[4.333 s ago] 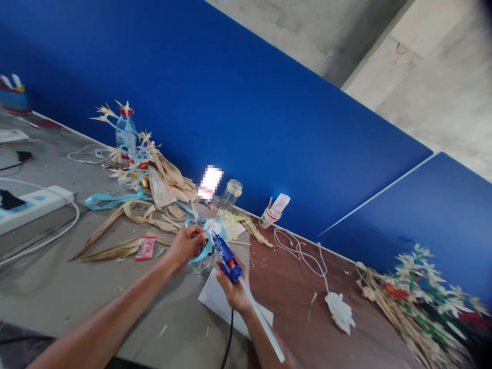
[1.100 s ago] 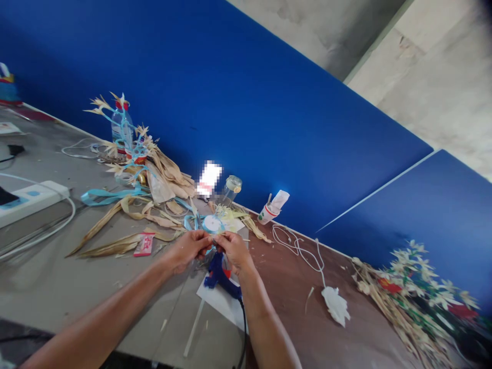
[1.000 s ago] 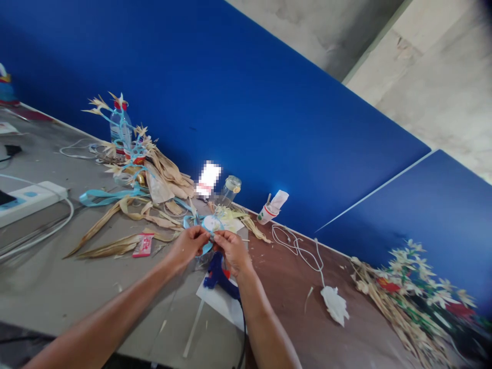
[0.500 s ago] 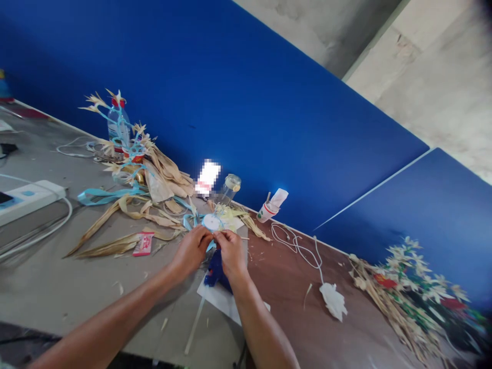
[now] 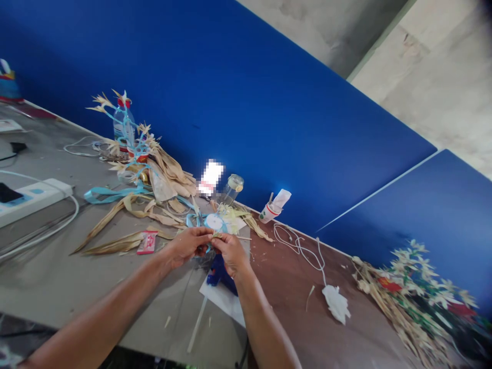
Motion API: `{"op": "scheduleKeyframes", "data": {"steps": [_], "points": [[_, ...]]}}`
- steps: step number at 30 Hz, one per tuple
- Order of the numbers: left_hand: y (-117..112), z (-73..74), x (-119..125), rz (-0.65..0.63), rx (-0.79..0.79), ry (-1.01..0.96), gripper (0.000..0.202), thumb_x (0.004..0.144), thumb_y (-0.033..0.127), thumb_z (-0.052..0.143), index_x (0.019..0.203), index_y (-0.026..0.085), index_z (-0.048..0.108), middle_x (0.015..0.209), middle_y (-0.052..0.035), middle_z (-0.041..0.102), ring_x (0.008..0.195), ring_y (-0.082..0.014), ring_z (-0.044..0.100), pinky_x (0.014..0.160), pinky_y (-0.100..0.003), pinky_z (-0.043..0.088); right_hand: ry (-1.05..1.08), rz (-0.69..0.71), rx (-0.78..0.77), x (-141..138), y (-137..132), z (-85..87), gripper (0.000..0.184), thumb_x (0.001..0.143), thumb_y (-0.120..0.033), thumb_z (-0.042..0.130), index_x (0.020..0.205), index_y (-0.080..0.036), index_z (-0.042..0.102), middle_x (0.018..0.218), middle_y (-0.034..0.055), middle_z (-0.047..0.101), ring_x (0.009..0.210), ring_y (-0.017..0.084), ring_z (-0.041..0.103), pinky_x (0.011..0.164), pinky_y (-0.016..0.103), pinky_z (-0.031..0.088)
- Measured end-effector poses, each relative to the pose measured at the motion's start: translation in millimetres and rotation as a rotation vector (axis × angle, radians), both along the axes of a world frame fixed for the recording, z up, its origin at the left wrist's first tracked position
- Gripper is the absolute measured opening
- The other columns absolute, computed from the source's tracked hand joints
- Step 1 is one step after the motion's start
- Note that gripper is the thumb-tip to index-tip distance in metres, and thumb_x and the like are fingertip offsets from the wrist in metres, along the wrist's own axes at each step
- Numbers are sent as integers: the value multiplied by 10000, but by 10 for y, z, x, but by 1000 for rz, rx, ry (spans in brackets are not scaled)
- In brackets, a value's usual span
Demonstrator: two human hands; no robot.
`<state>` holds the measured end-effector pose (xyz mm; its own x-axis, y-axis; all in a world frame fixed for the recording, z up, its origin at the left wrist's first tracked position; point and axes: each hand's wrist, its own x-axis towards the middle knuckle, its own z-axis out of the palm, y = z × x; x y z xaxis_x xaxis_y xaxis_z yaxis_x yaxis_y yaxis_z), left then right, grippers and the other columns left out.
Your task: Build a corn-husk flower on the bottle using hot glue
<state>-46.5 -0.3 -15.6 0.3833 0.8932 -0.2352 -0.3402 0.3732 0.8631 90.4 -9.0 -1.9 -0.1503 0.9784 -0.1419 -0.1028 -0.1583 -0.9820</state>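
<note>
My left hand (image 5: 191, 243) and my right hand (image 5: 230, 249) meet over the table, fingertips pinched together. Between them is a small pale strip (image 5: 217, 236), mostly covered by the fingers; its kind is unclear. Just beyond the fingertips lies a white ribbon spool (image 5: 214, 221) with light-blue ribbon. Under my right wrist, a dark-blue glue gun (image 5: 220, 271) rests on a white sheet (image 5: 225, 301), with a translucent glue stick (image 5: 197, 325) pointing toward me. Dried corn husks (image 5: 115, 243) and a pink-red packet (image 5: 147, 242) lie to the left.
Husk flowers on blue stems (image 5: 132, 138) stand by a plastic bottle (image 5: 123, 123). A power strip (image 5: 46, 197) is at left. Along the blue partition (image 5: 269, 102) are a glass jar (image 5: 232, 188) and a paper cup (image 5: 268, 211). White cable (image 5: 298, 246), tissue (image 5: 336, 304) and artificial flowers (image 5: 423, 277) lie right.
The whole view has shifted slightly right. My left hand has turned flatter, its fingers now reaching sideways to the right fingertips. Both hands stay together, and the pale strip shows more.
</note>
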Motion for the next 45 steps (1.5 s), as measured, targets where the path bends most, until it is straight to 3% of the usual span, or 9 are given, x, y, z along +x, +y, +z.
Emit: {"op": "scheduleKeyframes", "data": {"steps": [6,12,19,25,30,39,45], "points": [[6,30,-22,-4,34,-78,285,572,262,787,801,122,691,737,-44,647,591,-97,520,529,-214,350,53,20,-73,-1,10,8,99,515,-212,714,585,-148,682,482,-31,552,466,76,378,503,232,269],[34,27,-56,-16,83,-102,287,545,257,818,697,138,606,630,9,568,549,-85,492,501,-202,329,48,-19,-132,20,19,2,140,498,-206,714,617,-142,678,536,-22,585,485,71,432,517,219,315],[43,19,-60,13,158,-83,348,600,325,796,775,165,541,656,25,555,546,-76,475,483,-194,332,-275,8,81,48,-13,24,117,620,-247,604,667,-159,665,550,-35,577,496,90,425,520,231,320],[13,38,-28,35,184,-113,315,630,295,779,788,163,541,630,37,550,512,-59,462,477,-179,327,-494,-90,268,-26,-51,-10,98,663,-254,599,622,-171,630,570,-38,584,543,110,456,540,226,349],[-19,45,-37,11,95,-224,371,607,204,796,912,175,588,692,31,580,569,-74,528,556,-194,417,-503,-122,286,-19,-58,16,129,690,-263,581,650,-158,643,595,-16,623,559,119,506,551,221,386],[21,-91,0,-46,2,-298,218,599,159,795,761,115,655,711,-29,620,619,-93,558,622,-213,445,-418,-114,259,-2,-81,54,111,657,-245,578,616,-158,633,572,-21,618,555,125,523,561,228,400],[12,-30,-24,-22,139,-143,254,570,227,802,722,128,624,614,22,565,516,-65,464,518,-203,360,-455,-100,265,19,-81,52,97,649,-234,597,667,-156,651,618,-17,636,593,134,539,601,240,411]]}}
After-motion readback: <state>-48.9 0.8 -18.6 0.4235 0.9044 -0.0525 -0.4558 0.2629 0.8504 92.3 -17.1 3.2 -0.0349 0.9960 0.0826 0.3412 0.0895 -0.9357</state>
